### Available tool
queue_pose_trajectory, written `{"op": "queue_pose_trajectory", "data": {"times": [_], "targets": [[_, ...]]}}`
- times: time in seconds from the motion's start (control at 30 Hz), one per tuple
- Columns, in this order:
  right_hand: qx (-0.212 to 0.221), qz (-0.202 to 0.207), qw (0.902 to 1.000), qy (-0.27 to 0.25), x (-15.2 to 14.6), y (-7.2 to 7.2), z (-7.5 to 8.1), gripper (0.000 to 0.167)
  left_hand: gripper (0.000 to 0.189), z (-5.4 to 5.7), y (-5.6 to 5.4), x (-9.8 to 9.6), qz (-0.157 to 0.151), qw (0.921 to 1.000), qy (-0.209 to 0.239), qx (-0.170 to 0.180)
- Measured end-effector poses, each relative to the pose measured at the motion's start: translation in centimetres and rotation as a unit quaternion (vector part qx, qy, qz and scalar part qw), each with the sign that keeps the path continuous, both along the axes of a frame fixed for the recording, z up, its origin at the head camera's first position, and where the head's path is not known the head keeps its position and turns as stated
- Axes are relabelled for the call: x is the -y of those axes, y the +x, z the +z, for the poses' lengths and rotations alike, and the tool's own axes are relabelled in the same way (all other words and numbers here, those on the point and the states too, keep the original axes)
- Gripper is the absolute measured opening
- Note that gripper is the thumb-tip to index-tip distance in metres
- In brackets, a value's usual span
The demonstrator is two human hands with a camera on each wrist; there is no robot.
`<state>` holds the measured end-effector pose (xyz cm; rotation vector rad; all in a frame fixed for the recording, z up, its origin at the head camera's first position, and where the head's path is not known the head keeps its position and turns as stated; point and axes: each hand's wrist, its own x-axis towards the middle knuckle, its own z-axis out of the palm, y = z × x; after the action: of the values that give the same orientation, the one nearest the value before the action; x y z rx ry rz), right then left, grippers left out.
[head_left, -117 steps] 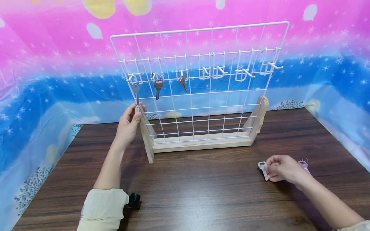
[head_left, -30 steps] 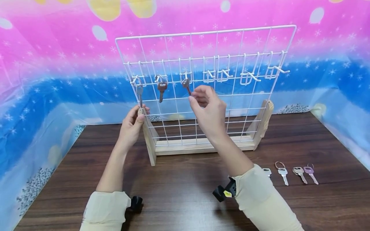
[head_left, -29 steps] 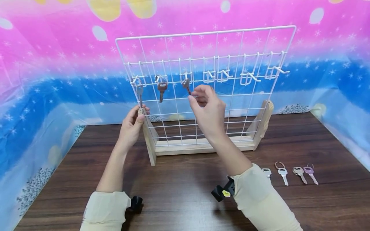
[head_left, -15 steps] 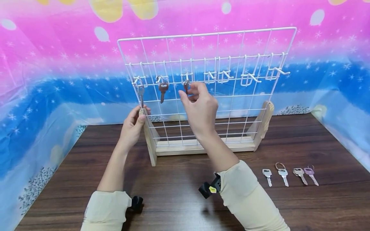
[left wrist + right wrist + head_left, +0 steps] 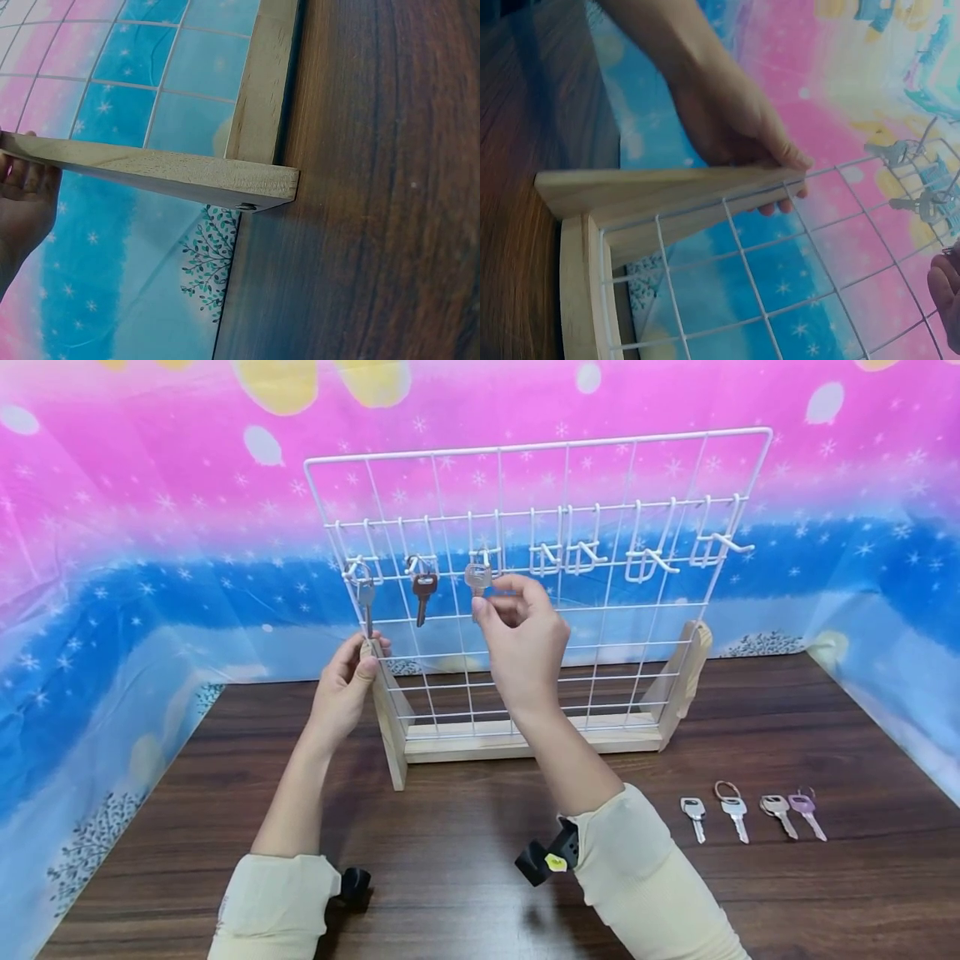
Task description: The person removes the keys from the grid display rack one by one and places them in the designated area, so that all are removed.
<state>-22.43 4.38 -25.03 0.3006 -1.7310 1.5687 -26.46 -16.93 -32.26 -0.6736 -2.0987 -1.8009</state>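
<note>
The left hand (image 5: 341, 693) is gripping the wooden upright (image 5: 387, 727), while the right hand (image 5: 527, 639), nearer the key (image 5: 477, 576), is pinching it low between thumb and fingers, its long axis rising from the grip toward the white hook (image 5: 486, 558) behind.

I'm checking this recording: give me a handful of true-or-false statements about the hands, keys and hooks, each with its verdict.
1. The left hand grips a wooden side piece. True.
2. The right hand holds the purple key. False: it pinches a different key; the purple key lies on the table.
3. Every hook carries a key. False: the four rightmost hooks are bare.
4. Of the keys on the table, the purple one lies farthest right. True.
</note>
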Motion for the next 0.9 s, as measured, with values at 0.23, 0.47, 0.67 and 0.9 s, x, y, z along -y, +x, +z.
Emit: {"op": "queue_pose_trajectory", "data": {"times": [0.23,0.47,0.67,0.9], "targets": [[0.044,0.077,0.9934,-0.073,-0.1,0.7,0.4,0.02,0.045,0.0,0.1,0.0,0.006,1.0,0.003,0.0],[0.051,0.123,0.9862,-0.099,-0.5,1.7,0.7,0.019,0.05,-0.1,0.0,0.0,-0.003,0.9999,0.014,0.0],[0.04,0.118,0.9892,-0.077,-0.8,2.6,0.8,0.018,0.048,-0.1,-0.1,-0.1,-0.001,0.9999,0.014,0.002],[0.014,0.121,0.9905,-0.064,-1.1,3.3,0.7,0.019,0.05,-0.1,-0.1,-0.1,-0.009,0.9998,0.015,-0.001]]}}
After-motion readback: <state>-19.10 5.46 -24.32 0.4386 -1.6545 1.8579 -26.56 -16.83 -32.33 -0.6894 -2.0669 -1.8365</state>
